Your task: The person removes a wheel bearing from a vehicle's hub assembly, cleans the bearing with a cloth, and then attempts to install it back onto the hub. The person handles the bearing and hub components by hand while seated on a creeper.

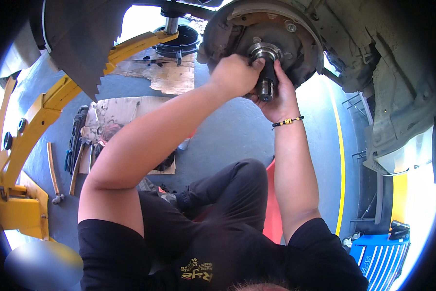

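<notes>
A dark axle spindle (266,75) with a bright splined end points toward me from the middle of a brake backing plate (303,43). Around the spindle's base sits a shiny metal ring (265,48), which looks like a bearing or seal. My left hand (235,75) is closed at the spindle's left side, its thumb pressed against the shaft just below the ring. From the right and underneath, my right hand (280,97) cups the same shaft, with fingers stretched up along it. Some fingertips of both hands are hidden behind the spindle.
A yellow hoist arm (58,97) rises at the left, beside a black drain pan (179,41). Stained cardboard (123,109) with tools lies on the floor near a hammer (53,169). Vehicle underbody (397,92) hangs at right, above a blue tool cabinet (380,254).
</notes>
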`<state>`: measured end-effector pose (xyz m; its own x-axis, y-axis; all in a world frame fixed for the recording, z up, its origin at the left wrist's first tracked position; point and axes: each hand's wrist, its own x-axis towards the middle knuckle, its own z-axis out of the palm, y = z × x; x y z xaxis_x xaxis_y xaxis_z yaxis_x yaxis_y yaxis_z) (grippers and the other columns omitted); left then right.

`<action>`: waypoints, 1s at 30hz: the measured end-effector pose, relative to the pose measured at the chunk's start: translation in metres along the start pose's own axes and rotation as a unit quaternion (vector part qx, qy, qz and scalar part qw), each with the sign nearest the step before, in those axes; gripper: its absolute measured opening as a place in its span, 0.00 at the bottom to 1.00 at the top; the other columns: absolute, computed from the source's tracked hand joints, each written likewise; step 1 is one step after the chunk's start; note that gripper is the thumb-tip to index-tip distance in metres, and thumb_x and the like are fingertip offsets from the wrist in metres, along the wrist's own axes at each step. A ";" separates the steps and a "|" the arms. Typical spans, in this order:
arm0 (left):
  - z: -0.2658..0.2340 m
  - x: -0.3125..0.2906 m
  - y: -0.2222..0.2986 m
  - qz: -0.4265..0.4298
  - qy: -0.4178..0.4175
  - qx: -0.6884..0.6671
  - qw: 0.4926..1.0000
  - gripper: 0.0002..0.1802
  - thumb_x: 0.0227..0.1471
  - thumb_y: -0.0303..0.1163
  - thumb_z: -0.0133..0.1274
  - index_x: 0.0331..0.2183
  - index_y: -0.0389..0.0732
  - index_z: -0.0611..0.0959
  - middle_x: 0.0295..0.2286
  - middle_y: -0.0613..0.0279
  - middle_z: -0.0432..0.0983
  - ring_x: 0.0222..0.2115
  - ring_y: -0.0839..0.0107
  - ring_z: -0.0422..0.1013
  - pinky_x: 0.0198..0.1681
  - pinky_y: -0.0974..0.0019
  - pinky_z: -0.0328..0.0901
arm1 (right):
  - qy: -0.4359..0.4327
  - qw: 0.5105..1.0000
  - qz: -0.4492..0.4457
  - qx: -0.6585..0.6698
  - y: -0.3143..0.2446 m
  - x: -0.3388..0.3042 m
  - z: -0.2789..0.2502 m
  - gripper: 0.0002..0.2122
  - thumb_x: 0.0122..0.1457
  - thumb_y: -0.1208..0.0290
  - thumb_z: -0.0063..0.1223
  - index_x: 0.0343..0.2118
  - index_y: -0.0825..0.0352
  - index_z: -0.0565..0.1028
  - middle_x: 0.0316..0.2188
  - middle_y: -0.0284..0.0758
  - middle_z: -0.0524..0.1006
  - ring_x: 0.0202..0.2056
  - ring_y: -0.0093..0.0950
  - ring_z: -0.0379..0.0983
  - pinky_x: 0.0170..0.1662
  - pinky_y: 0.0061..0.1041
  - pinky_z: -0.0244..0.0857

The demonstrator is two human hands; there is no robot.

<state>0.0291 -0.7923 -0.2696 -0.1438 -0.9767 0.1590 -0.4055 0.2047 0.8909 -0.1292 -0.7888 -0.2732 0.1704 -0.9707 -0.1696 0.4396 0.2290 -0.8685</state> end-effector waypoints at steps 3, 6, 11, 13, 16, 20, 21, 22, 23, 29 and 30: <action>-0.002 -0.004 -0.017 0.129 0.065 0.007 0.989 0.21 0.61 0.42 0.50 0.46 0.36 0.84 0.42 0.42 0.80 0.42 0.51 0.78 0.47 0.58 0.70 | 0.008 1.000 0.000 -0.028 -0.008 0.005 -0.001 0.22 0.67 0.51 0.52 0.54 0.63 0.72 0.44 0.35 0.79 0.44 0.31 0.77 0.51 0.38 0.72; 0.003 -0.009 -0.030 0.201 0.119 -0.059 0.971 0.18 0.59 0.34 0.49 0.47 0.37 0.84 0.42 0.44 0.80 0.44 0.47 0.77 0.49 0.58 0.70 | 0.041 0.990 -0.032 -0.128 -0.015 0.006 0.001 0.20 0.67 0.54 0.52 0.52 0.65 0.72 0.42 0.34 0.79 0.43 0.31 0.77 0.52 0.37 0.72; 0.012 -0.004 -0.030 0.207 0.123 0.056 0.969 0.18 0.55 0.29 0.49 0.45 0.38 0.85 0.46 0.46 0.79 0.46 0.46 0.76 0.52 0.57 0.70 | -0.021 0.999 -0.018 0.016 0.001 0.003 0.005 0.24 0.67 0.48 0.49 0.54 0.64 0.72 0.47 0.39 0.78 0.49 0.34 0.75 0.53 0.40 0.70; 0.014 -0.001 -0.027 0.232 0.161 0.093 0.955 0.17 0.54 0.28 0.49 0.44 0.38 0.86 0.45 0.47 0.80 0.45 0.47 0.76 0.51 0.56 0.70 | -0.053 0.996 -0.026 0.065 0.013 0.005 0.002 0.26 0.67 0.45 0.46 0.55 0.63 0.71 0.49 0.40 0.77 0.51 0.35 0.74 0.54 0.42 0.68; 0.015 0.002 -0.026 0.277 0.197 0.118 0.933 0.16 0.53 0.27 0.49 0.42 0.37 0.87 0.44 0.48 0.80 0.44 0.48 0.77 0.51 0.56 0.71 | -0.069 0.991 -0.032 0.109 0.023 0.013 -0.004 0.28 0.66 0.42 0.44 0.56 0.61 0.71 0.51 0.38 0.77 0.53 0.36 0.74 0.57 0.43 0.65; 0.009 0.006 -0.027 0.324 0.188 0.120 0.919 0.16 0.52 0.24 0.49 0.41 0.38 0.87 0.44 0.50 0.80 0.43 0.50 0.77 0.50 0.57 0.72 | -0.163 0.948 -0.062 0.268 0.043 0.022 -0.001 0.26 0.67 0.43 0.43 0.55 0.61 0.73 0.52 0.35 0.78 0.55 0.33 0.73 0.60 0.40 0.64; 0.006 0.007 -0.025 0.336 0.181 0.126 0.916 0.17 0.52 0.23 0.49 0.42 0.38 0.87 0.44 0.51 0.80 0.43 0.50 0.77 0.50 0.57 0.72 | -0.200 0.928 -0.057 0.310 0.049 0.023 0.002 0.26 0.67 0.43 0.42 0.55 0.60 0.73 0.52 0.35 0.78 0.55 0.33 0.73 0.60 0.40 0.64; 0.001 0.008 -0.023 0.348 0.170 0.132 0.912 0.16 0.53 0.24 0.50 0.42 0.39 0.87 0.45 0.51 0.80 0.43 0.52 0.78 0.50 0.59 0.72 | -0.211 0.915 -0.062 0.339 0.055 0.026 0.006 0.25 0.68 0.44 0.41 0.55 0.60 0.74 0.52 0.34 0.78 0.55 0.33 0.73 0.61 0.40 0.63; -0.002 0.008 -0.020 0.354 0.163 0.148 0.909 0.16 0.53 0.24 0.50 0.43 0.39 0.87 0.45 0.51 0.80 0.44 0.52 0.78 0.50 0.59 0.72 | -0.190 0.908 -0.057 0.369 0.060 0.027 0.007 0.25 0.68 0.44 0.40 0.54 0.59 0.74 0.52 0.34 0.78 0.56 0.33 0.73 0.61 0.40 0.63; -0.004 -0.006 0.008 0.226 0.097 0.156 0.957 0.20 0.60 0.44 0.54 0.43 0.39 0.87 0.35 0.47 0.83 0.36 0.52 0.81 0.42 0.60 0.73 | -0.233 0.945 -0.001 0.229 0.035 0.023 -0.014 0.18 0.68 0.49 0.44 0.48 0.56 0.78 0.41 0.29 0.82 0.42 0.26 0.76 0.45 0.32 0.69; -0.002 -0.007 0.011 0.171 0.099 0.135 0.971 0.26 0.59 0.53 0.54 0.43 0.40 0.87 0.30 0.45 0.82 0.31 0.54 0.81 0.38 0.61 0.73 | -0.198 0.964 0.003 0.177 0.027 0.021 -0.016 0.17 0.67 0.49 0.46 0.47 0.55 0.78 0.40 0.28 0.82 0.40 0.25 0.76 0.40 0.30 0.68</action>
<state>0.0280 -0.7831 -0.2602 -0.1458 -0.8359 0.5291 -0.5909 0.5025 0.6311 -0.1276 -0.8045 -0.3073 0.4659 -0.8813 0.0788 0.6997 0.3125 -0.6425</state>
